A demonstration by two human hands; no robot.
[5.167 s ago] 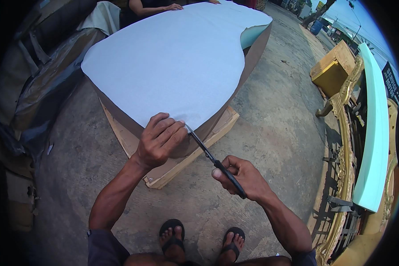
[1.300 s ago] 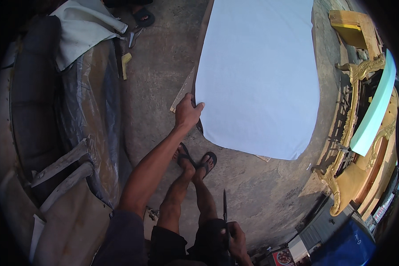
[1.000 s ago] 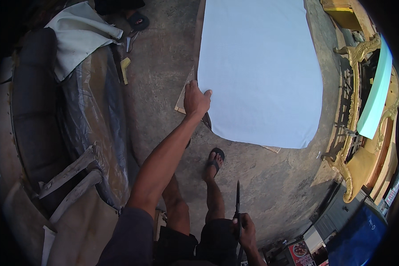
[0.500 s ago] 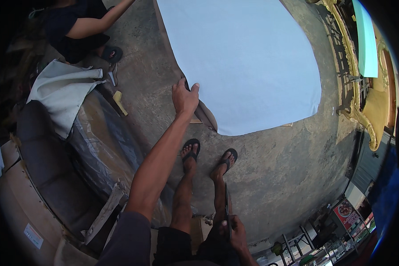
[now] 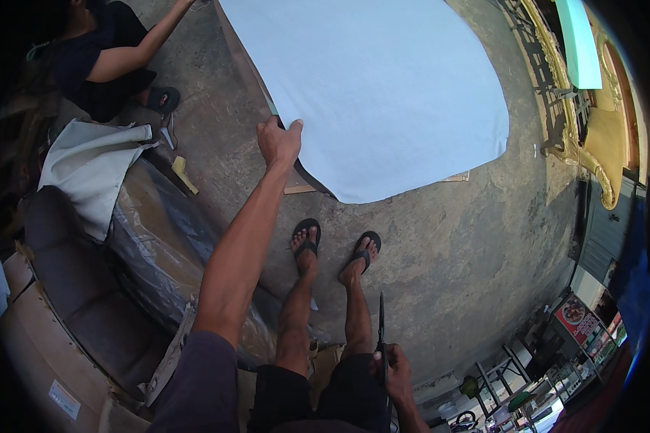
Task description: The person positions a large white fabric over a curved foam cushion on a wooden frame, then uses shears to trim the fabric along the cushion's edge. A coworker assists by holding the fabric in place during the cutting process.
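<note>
A large pale blue-white sheet of fabric (image 5: 383, 94) with a rounded near edge and a darker underside lies ahead of me. My left hand (image 5: 279, 143) pinches its left edge, thumb on top and fingers curled beneath. My right hand (image 5: 394, 369) is down by my right thigh, closed around a pair of dark scissors (image 5: 382, 325). Their slim blades point away from me and are seen nearly edge-on. A co-worker crouches at the far left, one arm (image 5: 139, 52) stretched toward the sheet's far edge, the hand partly cut off by the frame.
On the left are a dark padded cushion (image 5: 79, 278), plastic-wrapped material (image 5: 162, 216) and a draped whitish cloth (image 5: 87, 159). A yellow piece (image 5: 184, 175) lies on the concrete floor (image 5: 477, 252). Ornate gold furniture frames (image 5: 581, 155) stand at the right.
The sheet and my left hand sit further left and slightly higher in view. My right hand and the scissors have shifted slightly right. My left hand still grips the edge.
</note>
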